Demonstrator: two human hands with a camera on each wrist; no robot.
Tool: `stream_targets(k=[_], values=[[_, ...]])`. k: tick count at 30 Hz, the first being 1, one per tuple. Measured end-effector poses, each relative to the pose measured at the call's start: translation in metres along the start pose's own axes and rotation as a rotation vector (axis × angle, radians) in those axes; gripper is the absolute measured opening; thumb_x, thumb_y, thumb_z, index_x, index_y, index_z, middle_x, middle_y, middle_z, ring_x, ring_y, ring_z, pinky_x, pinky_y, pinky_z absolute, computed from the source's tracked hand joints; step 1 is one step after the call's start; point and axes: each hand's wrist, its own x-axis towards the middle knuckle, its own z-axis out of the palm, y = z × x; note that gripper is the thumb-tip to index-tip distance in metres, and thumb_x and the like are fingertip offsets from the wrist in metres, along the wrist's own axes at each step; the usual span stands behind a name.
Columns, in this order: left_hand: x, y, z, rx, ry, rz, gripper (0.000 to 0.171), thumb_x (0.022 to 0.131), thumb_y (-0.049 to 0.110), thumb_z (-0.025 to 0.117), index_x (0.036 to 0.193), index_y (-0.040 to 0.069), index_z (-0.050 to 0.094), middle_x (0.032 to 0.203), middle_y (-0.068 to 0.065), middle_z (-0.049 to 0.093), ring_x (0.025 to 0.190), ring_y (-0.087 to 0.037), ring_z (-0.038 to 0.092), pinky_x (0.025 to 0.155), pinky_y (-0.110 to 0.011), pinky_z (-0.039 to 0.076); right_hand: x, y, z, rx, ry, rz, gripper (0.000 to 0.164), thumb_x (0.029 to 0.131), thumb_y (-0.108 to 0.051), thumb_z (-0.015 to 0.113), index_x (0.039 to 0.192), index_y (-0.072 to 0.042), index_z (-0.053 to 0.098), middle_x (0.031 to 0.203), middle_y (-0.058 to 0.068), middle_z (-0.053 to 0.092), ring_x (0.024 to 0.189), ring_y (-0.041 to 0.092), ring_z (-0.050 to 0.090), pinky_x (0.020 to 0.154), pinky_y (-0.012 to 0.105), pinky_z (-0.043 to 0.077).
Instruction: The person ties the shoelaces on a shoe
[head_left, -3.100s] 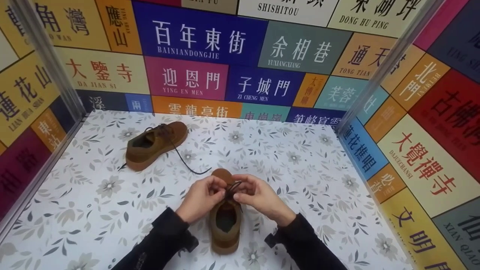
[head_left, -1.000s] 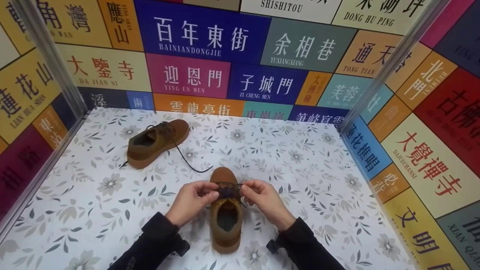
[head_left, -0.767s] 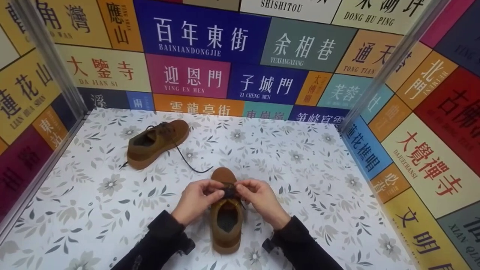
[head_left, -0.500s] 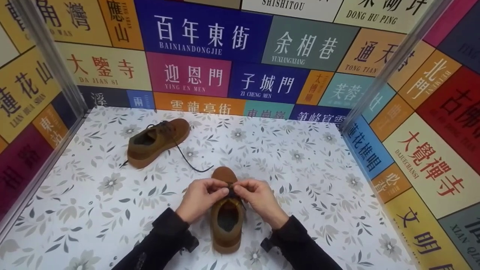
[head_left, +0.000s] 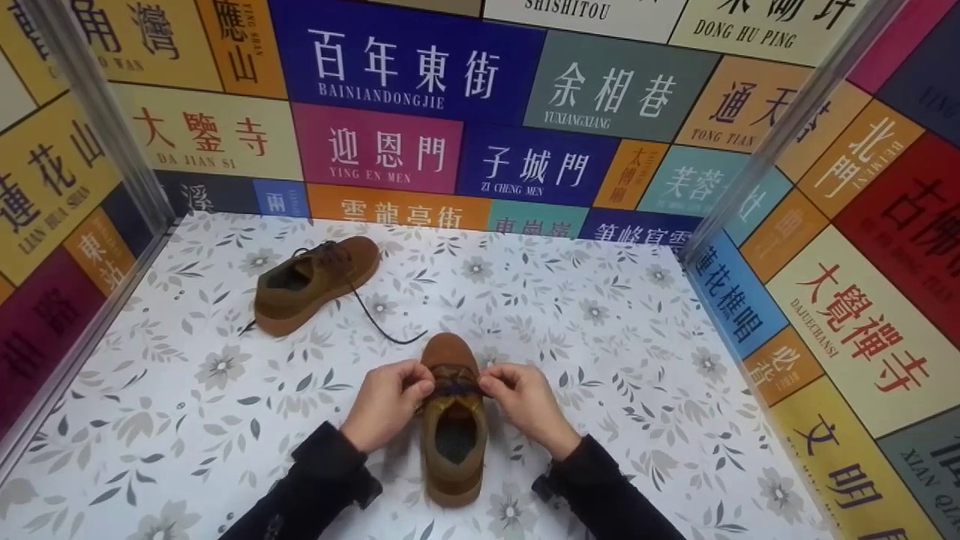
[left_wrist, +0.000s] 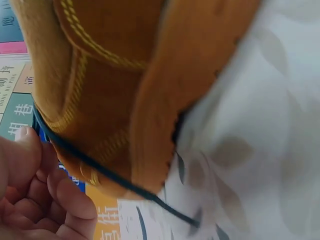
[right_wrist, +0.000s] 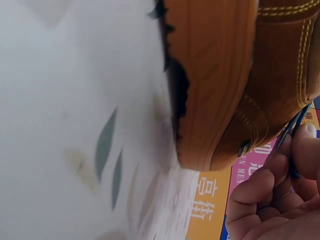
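Note:
A brown lace-up shoe (head_left: 454, 480) stands upright on the floral surface, toe pointing away from me. On its left side, my left hand (head_left: 384, 405) pinches the dark shoelace between thumb and forefinger. My right hand (head_left: 531, 406) pinches the lace on the other side. The knot (head_left: 456, 389) lies over the tongue between both hands. In the left wrist view, a loose lace end (left_wrist: 100, 167) hangs down the shoe's side, beside my curled fingers (left_wrist: 70, 195). The right wrist view has doubled lace (right_wrist: 295, 120) at my right thumb and fingertip.
A second brown shoe (head_left: 315, 281) stands farther back on the left, one long lace (head_left: 371, 319) trailing toward the near shoe. Panels (head_left: 409, 64) with printed characters wall in the floral surface (head_left: 600, 465) at the back and both sides.
My hands worked close together over the lacing half a second ago. Now they have drawn apart to either side, baring the knot. The shoe has stayed almost in place.

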Motion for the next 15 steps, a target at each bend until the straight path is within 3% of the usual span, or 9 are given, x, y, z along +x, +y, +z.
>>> stream_targets(k=[6, 12, 15], values=[[-0.006, -0.0066, -0.0047, 0.059, 0.053, 0.04, 0.018, 0.095, 0.003, 0.077, 0.083, 0.015, 0.069, 0.079, 0.005, 0.068, 0.076, -0.009, 0.062, 0.075, -0.026, 0.053, -0.0048, 0.0046, -0.0091, -0.151, 0.003, -0.019, 0.016, 0.102, -0.019, 0.073, 0.089, -0.011, 0.077, 0.075, 0.002, 0.068, 0.064, 0.002, 0.055, 0.064, 0.019, 0.046], [-0.0075, -0.0071, -0.0055, 0.057, 0.062, 0.047, 0.018, 0.093, 0.001, 0.077, 0.083, 0.014, 0.07, 0.079, 0.004, 0.068, 0.076, -0.009, 0.062, 0.074, -0.026, 0.054, -0.0073, 0.0052, -0.0114, -0.057, -0.027, 0.073, 0.027, 0.108, -0.021, 0.065, 0.091, 0.0, 0.07, 0.073, 0.0, 0.057, 0.061, 0.004, 0.049, 0.057, 0.021, 0.041], [-0.0078, -0.0076, -0.006, 0.057, 0.063, 0.042, 0.017, 0.093, 0.002, 0.077, 0.083, 0.014, 0.07, 0.08, 0.003, 0.068, 0.076, -0.01, 0.062, 0.074, -0.027, 0.054, -0.0093, 0.0058, -0.0113, -0.005, -0.024, 0.135, 0.029, 0.11, -0.02, 0.06, 0.089, 0.0, 0.065, 0.072, -0.004, 0.052, 0.061, 0.005, 0.048, 0.055, 0.021, 0.039]])
